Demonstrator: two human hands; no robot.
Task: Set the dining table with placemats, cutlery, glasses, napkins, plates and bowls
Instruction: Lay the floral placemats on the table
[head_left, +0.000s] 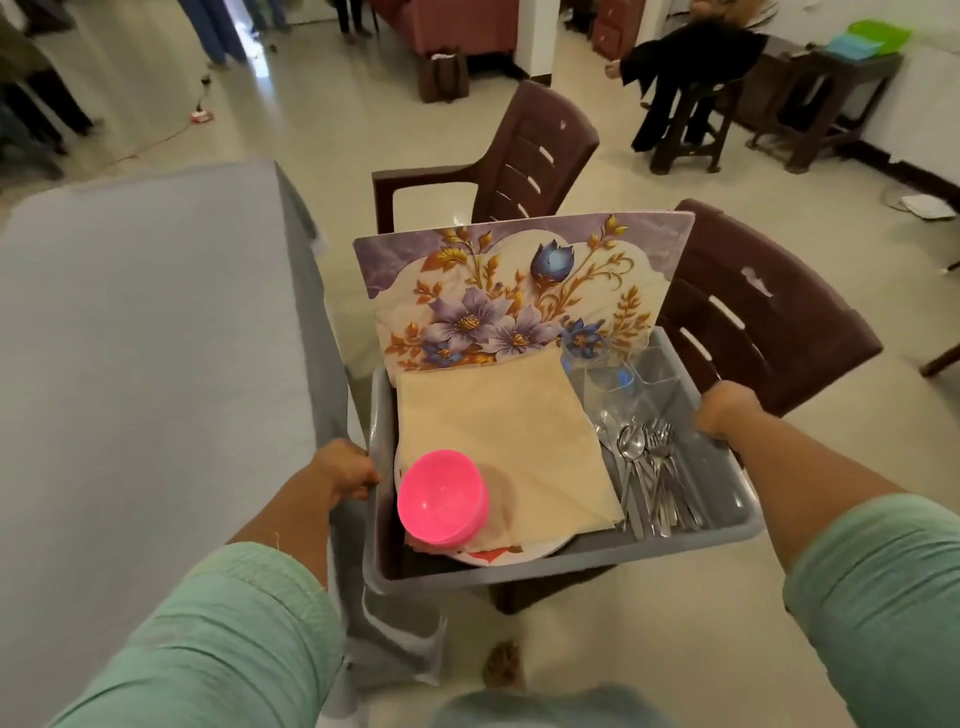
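Grey tub (566, 564) w/ floral placemats (514, 291) upright, beige napkins (498, 441), pink bowl (441, 499), cutlery (649, 467), glasses (618, 371).

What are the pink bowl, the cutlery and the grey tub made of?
Round pink bowl: likely plastic, saturated colour, soft glossy sheen.
Silver cutlery: metal, probably stainless steel, with mirror-like highlights on the spoon bowls.
Grey rectangular tub: seemingly moulded plastic, matte, with a rounded rim.
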